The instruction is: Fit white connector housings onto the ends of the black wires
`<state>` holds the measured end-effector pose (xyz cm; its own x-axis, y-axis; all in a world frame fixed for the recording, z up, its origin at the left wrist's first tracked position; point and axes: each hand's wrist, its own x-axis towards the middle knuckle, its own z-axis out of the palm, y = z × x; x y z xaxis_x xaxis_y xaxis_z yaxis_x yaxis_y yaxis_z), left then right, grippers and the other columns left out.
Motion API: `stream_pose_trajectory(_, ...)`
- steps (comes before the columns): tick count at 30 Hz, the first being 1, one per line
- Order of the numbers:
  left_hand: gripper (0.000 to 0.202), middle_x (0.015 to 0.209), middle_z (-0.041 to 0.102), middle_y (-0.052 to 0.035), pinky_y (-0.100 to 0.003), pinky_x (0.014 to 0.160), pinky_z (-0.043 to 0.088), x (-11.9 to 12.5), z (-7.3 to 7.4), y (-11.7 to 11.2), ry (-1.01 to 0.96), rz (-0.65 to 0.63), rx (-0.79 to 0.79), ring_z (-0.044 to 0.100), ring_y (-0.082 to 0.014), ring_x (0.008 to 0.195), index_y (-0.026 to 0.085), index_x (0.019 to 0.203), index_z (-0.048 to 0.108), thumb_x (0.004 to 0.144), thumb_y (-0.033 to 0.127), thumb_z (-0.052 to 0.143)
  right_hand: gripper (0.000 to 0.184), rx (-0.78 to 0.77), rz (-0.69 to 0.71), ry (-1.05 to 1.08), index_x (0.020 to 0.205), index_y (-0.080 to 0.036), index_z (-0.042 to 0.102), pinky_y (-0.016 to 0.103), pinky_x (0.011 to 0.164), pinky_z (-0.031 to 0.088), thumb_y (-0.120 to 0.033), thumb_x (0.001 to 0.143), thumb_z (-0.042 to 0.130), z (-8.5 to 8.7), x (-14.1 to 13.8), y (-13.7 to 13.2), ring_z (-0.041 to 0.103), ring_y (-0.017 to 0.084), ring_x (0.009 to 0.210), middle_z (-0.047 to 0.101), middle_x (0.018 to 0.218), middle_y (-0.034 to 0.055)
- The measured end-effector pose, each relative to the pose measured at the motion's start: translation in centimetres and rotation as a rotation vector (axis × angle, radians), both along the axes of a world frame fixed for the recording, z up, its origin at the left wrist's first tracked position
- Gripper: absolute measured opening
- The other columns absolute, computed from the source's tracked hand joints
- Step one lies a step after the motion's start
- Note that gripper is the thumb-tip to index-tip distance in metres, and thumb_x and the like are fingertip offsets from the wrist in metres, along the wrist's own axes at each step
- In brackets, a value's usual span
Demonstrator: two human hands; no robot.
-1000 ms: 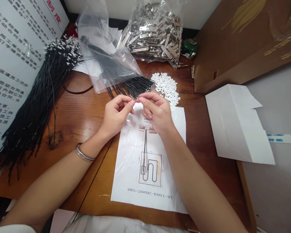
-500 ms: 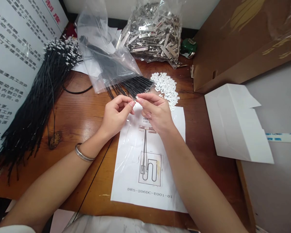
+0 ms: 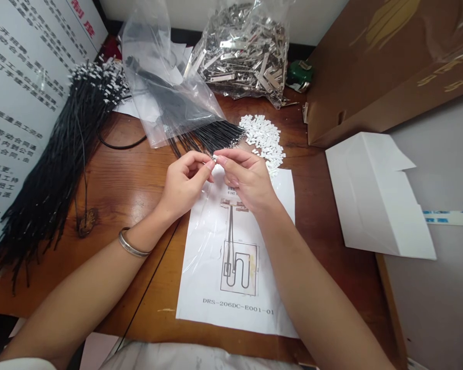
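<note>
In the head view my left hand [image 3: 187,180] is closed in a pinch, thumb against forefinger, on a thin wire whose length is mostly hidden by the fingers. My right hand [image 3: 249,177] pinches a small white connector housing [image 3: 215,157] right at the left fingertips. Both hands meet above the top edge of a printed drawing sheet [image 3: 200,288]. Just beyond them lie black wires [image 3: 219,134] with shiny metal tips, partly inside a clear plastic bag [image 3: 154,123]. A pile of loose white housings [image 3: 264,136] sits beside those tips, behind my right hand.
At left, a large bundle of black wires [image 3: 57,154] with white ends leans against a printed board [image 3: 19,67]. A bag of metal strips [image 3: 243,56] stands at the back, near a green object [image 3: 300,76]. On the right are a brown box [image 3: 370,77] and folded white card [image 3: 378,200].
The right fingertips have shifted very slightly left, bringing the white housing against the left fingertips. My left hand stays almost still.
</note>
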<state>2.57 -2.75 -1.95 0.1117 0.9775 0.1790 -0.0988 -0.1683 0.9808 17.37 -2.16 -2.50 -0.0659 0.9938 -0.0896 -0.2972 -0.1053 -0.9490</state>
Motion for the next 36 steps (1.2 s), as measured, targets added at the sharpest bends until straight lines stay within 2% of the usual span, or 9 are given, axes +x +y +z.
stream_pose_trajectory(9,0.027,0.060,0.064,0.0006,-0.023,0.052,0.046,-0.06,-0.11,0.01,0.004,-0.018,-0.015,0.060,-0.0113,0.054,0.018,0.078,0.065,0.082,0.042,0.077,0.023,-0.018,0.019,0.043,0.080,-0.024,0.080,0.024,0.042,0.020,-0.039,0.065,0.088,0.17,-0.02,-0.06,0.034,0.004,0.049,0.061,0.069,-0.0028)
stream_pose_trajectory(22,0.022,0.058,0.063,0.0031,-0.023,0.052,0.047,-0.07,-0.15,0.02,0.002,-0.039,0.024,0.060,-0.0106,0.053,0.019,0.079,0.061,0.086,0.036,0.073,0.027,-0.006,0.028,-0.004,0.082,-0.022,0.077,0.024,0.044,0.024,-0.041,0.066,0.087,0.09,-0.03,-0.09,0.033,0.005,0.048,0.052,0.059,-0.0057)
stream_pose_trajectory(29,0.018,0.058,0.063,0.0033,-0.023,0.053,0.048,-0.10,-0.15,0.06,-0.018,-0.057,-0.014,0.060,-0.0107,0.052,0.019,0.078,0.060,0.084,0.032,0.072,0.025,0.040,0.037,-0.039,0.085,-0.023,0.078,0.024,0.041,0.025,-0.041,0.069,0.085,-0.27,0.09,0.07,0.034,0.002,0.043,0.059,0.063,-0.0055)
stream_pose_trajectory(36,0.017,0.058,0.062,0.0028,-0.024,0.054,0.048,-0.18,-0.15,0.14,-0.026,-0.044,-0.025,0.059,-0.0105,0.052,0.019,0.076,0.059,0.084,0.030,0.069,0.021,0.190,0.001,-0.125,0.080,-0.021,0.078,0.022,0.040,0.027,-0.040,0.071,0.084,0.06,-0.08,-0.07,0.042,0.003,0.046,0.069,0.077,-0.0006)
